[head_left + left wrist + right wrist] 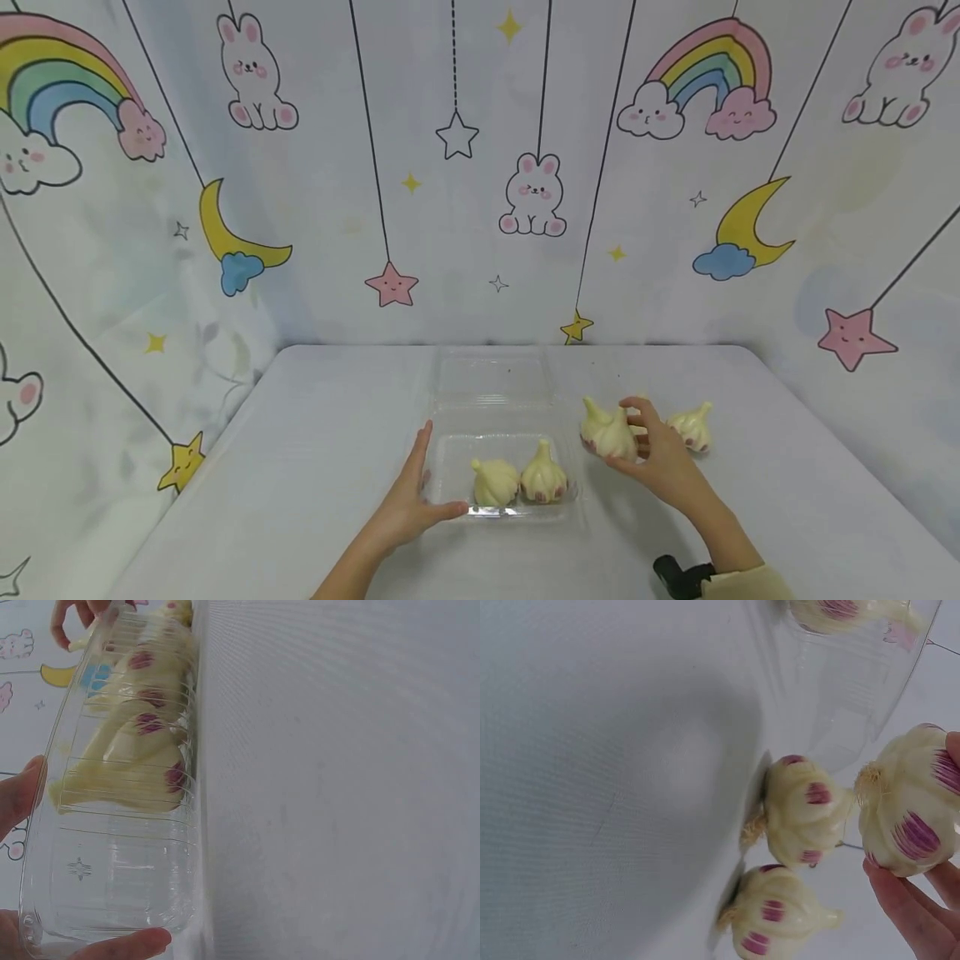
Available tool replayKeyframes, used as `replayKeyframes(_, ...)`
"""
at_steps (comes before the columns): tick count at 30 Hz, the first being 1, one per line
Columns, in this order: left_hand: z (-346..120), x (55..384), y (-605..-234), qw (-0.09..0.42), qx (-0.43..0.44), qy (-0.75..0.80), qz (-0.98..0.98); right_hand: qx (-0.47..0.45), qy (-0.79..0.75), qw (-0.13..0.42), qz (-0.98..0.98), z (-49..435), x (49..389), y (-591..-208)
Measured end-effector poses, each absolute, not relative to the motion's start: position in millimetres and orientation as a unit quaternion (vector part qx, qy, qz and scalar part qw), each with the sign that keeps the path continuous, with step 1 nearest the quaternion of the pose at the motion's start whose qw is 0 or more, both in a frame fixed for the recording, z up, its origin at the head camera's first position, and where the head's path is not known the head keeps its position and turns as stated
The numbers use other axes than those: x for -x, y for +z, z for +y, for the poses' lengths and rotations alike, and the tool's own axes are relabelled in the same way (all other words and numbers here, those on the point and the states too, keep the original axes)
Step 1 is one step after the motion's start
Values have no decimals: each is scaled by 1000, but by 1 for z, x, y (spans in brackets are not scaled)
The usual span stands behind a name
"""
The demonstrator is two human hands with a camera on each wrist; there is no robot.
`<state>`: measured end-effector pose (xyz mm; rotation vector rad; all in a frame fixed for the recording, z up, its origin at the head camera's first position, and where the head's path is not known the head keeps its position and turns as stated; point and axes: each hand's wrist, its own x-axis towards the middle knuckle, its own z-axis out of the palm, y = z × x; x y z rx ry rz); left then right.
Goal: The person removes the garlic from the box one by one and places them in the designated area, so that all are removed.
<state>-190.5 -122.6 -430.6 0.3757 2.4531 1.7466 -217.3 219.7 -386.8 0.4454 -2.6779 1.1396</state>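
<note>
- The clear, rectangular plastic tray [452,454] stands on the white counter [247,508]; hours below are counted from it in the head view.
- Its clear, ribbed plastic lid [493,377] lies open at 12 o'clock.
- Two cream, purple-marked garlic bulbs sit side by side inside: the left tray bulb [496,485] and, toward 3 o'clock, the right tray bulb [543,478].
- At 8 o'clock the person's left hand [408,507] touches the tray, its grip spread, thumb on the near rim and fingers by the left wall.
- At 3 o'clock the right hand [663,465] pinches a third cream bulb streaked with purple [896,817], raised off the counter, its grip curled round it.
- Two more such bulbs, one nearer the tray [806,810] and one farther off [774,913], stand on the counter.
- A beige sleeve [750,585] shows at 4 o'clock.
</note>
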Motion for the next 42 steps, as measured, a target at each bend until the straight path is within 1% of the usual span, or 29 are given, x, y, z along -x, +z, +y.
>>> replayKeyframes(8,-123,191,-431,50,-115,565,816,-153,322,79,-931,223,223,-395)
replayKeyframes(12,-124,191,-431,48,-110,567,815,-159,317,70,-932,224,225,-399)
replayKeyframes(26,-124,191,-432,51,-109,572,811,-160,263,79,-948,224,230,-406)
replayKeyframes(33,-123,191,-432,53,-115,575,808,-147,240,72,-957,223,230,-410)
replayKeyframes(42,-123,191,-433,53,-119,578,805,-148,231,84,-958,222,230,-411)
